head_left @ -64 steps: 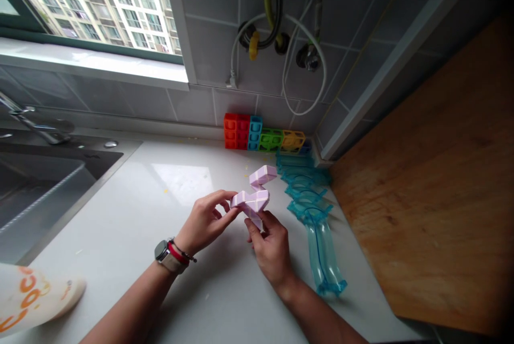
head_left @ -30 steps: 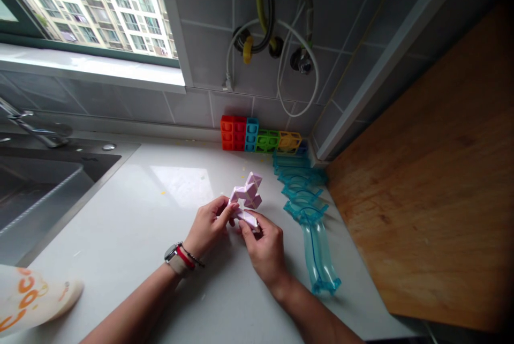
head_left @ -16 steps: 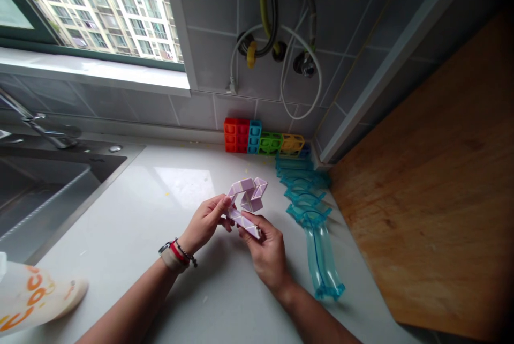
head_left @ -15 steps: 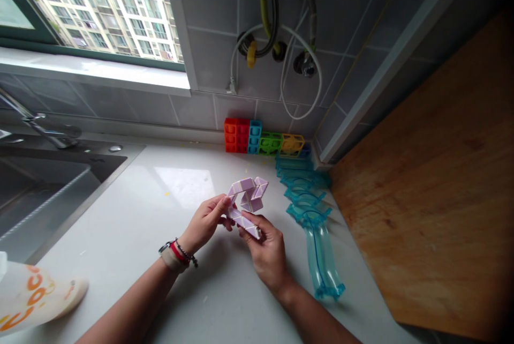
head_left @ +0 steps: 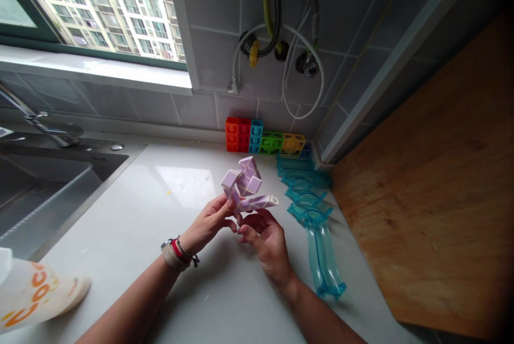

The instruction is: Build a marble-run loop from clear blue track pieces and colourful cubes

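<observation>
A purple folding snake puzzle point(head_left: 249, 203) with white edges is bent into an angular shape above the white counter point(head_left: 132, 215). My left hand point(head_left: 214, 216) pinches its lower left part between thumb and fingers. Just below the puzzle's straight end is my right hand point(head_left: 267, 242), its fingers curled and apart from the thumb, with nothing seen between them. The fingertips of both hands are close together.
Teal plastic pieces point(head_left: 321, 247) lie in a row on the right, beside a wooden board point(head_left: 433, 199). Colourful block-shaped toys point(head_left: 249, 136) line the wall. A sink point(head_left: 52, 188) is at left, and a plastic cup point(head_left: 36, 293) stands at the lower left.
The puzzle has turned, and its straight end has swung up to the right. My right hand has let go of that end and sits below it. My left hand keeps its hold.
</observation>
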A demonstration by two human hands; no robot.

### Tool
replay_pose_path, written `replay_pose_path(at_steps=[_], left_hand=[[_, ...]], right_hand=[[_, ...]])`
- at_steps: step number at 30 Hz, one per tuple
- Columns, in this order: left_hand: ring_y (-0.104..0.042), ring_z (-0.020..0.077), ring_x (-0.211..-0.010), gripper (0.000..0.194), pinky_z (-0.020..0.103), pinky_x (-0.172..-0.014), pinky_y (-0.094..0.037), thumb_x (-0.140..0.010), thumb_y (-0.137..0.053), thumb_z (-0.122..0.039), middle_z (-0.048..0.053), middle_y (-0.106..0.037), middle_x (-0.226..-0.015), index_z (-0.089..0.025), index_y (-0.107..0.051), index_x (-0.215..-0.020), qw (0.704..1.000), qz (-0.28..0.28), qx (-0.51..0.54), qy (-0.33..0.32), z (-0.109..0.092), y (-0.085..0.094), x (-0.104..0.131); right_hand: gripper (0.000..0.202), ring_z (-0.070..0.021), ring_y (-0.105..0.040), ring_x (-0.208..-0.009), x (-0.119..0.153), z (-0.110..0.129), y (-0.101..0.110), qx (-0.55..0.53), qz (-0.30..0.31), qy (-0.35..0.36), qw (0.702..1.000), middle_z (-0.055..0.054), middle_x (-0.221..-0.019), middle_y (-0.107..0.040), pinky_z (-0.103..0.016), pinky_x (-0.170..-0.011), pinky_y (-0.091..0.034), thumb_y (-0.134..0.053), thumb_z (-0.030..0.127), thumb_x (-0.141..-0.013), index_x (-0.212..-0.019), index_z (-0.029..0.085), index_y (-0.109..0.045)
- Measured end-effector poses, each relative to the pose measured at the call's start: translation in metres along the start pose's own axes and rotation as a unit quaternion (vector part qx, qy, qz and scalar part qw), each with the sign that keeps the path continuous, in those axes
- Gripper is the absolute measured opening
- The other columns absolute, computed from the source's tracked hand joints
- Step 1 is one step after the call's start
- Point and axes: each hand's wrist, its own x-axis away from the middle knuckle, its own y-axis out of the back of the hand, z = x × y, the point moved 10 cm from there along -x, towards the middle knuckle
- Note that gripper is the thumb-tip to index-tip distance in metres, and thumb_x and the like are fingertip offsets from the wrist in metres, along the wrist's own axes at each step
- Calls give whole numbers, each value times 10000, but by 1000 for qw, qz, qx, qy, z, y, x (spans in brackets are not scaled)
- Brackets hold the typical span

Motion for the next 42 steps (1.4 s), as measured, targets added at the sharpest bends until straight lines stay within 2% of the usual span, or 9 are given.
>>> replay_pose_path(at_steps=[10, 20, 23, 26, 29, 31, 34, 39, 42], left_hand=[[-716, 201, -747, 344, 290, -642, -543, -1008, -570, -499, 50, -699, -854, -172, -599, -1110, 992, 83, -100, -5, 8, -26, 3], [-658, 139, -657, 390, 236, -602, -525, -926, -682, -544, 18, -679, -795, -165, -615, -984, 999, -16, 10, 33, 19, -20, 2], [-668, 155, -704, 360, 279, -663, -557, -953, -657, -518, 51, -721, -881, -169, -625, -1030, 999, -14, 27, 11, 8, -22, 4], [-711, 212, -818, 375, 350, -752, -577, -963, -639, -524, 106, -753, -1041, -182, -632, -1115, 1000, -19, 17, -19, -5, -17, 4], [-716, 247, -958, 389, 359, -865, -557, -925, -697, -518, 132, -758, -1091, -164, -669, -1083, 999, -12, -36, -36, -9, -13, 4], [-713, 205, -785, 368, 305, -745, -557, -922, -699, -519, 86, -757, -881, -159, -677, -993, 998, 17, -54, -18, -1, -17, 5], [-616, 149, -506, 380, 256, -532, -489, -959, -627, -549, 4, -655, -624, -172, -670, -985, 996, 66, -39, 37, 17, -28, 9], [-685, 195, -831, 403, 270, -738, -547, -918, -696, -532, 94, -749, -966, -163, -730, -1078, 998, 9, -54, -19, 1, -23, 7], [-675, 193, -751, 425, 273, -648, -537, -957, -634, -538, 107, -752, -979, -177, -737, -1157, 999, 29, -17, 24, 4, -30, 7]], right_hand=[[326, -159, -603, -610, -3, -2, 22, 97, -84, 24, 991, -51, -767, -710, -285, -565, -509, -786, 460, -857, -964, 158, -729], [239, -227, -668, -981, 13, 31, 3, 276, -44, 164, 946, -82, -1063, -681, -343, -855, -576, -597, 221, -958, -1160, 265, -716], [320, -217, -676, -936, 10, 23, 5, 193, -39, 126, 972, -80, -1134, -667, -326, -774, -586, -635, 294, -940, -1259, 278, -655], [422, -179, -661, -711, 4, -6, 13, 24, -59, -11, 998, -65, -983, -688, -293, -604, -561, -624, 527, -939, -1245, 236, -607], [600, -160, -636, -614, 9, -40, -3, -118, -7, -202, 972, -40, -763, -649, -257, -531, -522, -477, 746, -934, -993, 173, -647], [634, -148, -627, -574, 15, -46, -16, -148, 46, -254, 955, -34, -733, -643, -247, -505, -513, -495, 774, -911, -920, 158, -647], [504, -122, -588, -490, 15, -41, -20, -139, 60, -231, 961, 0, -683, -625, -229, -452, -489, -629, 666, -898, -885, 162, -627], [364, -64, -440, -361, 10, -35, -18, -44, 66, -156, 985, 77, -620, -536, -178, -352, -324, -665, 547, -925, -987, 197, -590], [385, -71, -430, -374, 7, -25, -11, 82, 54, -83, 992, 86, -602, -508, -192, -379, -341, -640, 542, -947, -1112, 194, -611]])
